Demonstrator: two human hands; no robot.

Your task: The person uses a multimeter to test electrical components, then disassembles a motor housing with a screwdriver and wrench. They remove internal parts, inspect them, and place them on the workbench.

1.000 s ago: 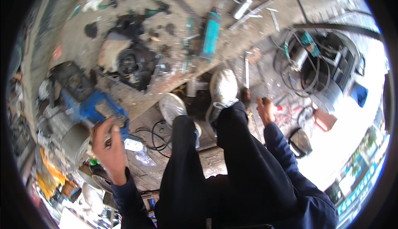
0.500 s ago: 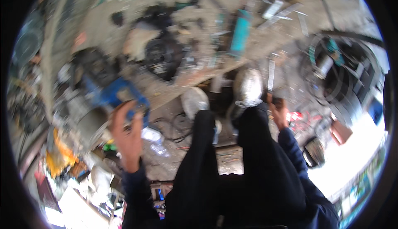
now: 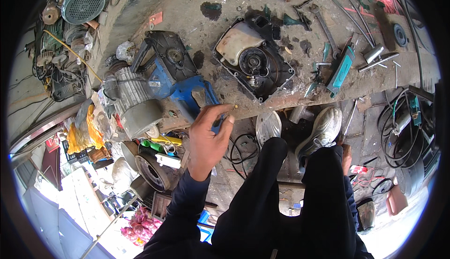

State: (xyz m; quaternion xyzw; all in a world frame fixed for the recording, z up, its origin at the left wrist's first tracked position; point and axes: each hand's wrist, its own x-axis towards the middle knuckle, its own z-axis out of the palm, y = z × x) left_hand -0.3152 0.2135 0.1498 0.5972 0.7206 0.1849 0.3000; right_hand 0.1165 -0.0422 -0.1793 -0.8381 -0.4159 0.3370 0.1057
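Observation:
My left hand [image 3: 211, 142] is raised at the ledge's front edge beside the blue metal frame [image 3: 185, 97], fingers bent and apart, seemingly empty. My right hand [image 3: 346, 156] is half hidden behind my right knee, closed at the lower end of a long thin metal tool [image 3: 350, 118]; what exactly it grips is unclear. An opened dark housing [image 3: 276, 71] with a cream tank lies on the concrete ledge [image 3: 197, 20]. A grey finned motor [image 3: 136, 99] and a black cover plate [image 3: 176, 60] are joined to or touching the blue frame. My feet rest below the ledge.
A turquoise tool [image 3: 341, 71], wrench [image 3: 325, 24] and metal rods lie right of the housing. Coiled cables [image 3: 393, 127] hang at right. Jumbled parts, yellow plastic [image 3: 93, 125] and a pan-like ring [image 3: 152, 174] fill the left. A green motor [image 3: 84, 3] stands upper left.
The view has swung left and sharpened, showing more of the upper left. My left hand has moved right relative to the blue frame. My right hand has moved toward the thin tool, behind my knee.

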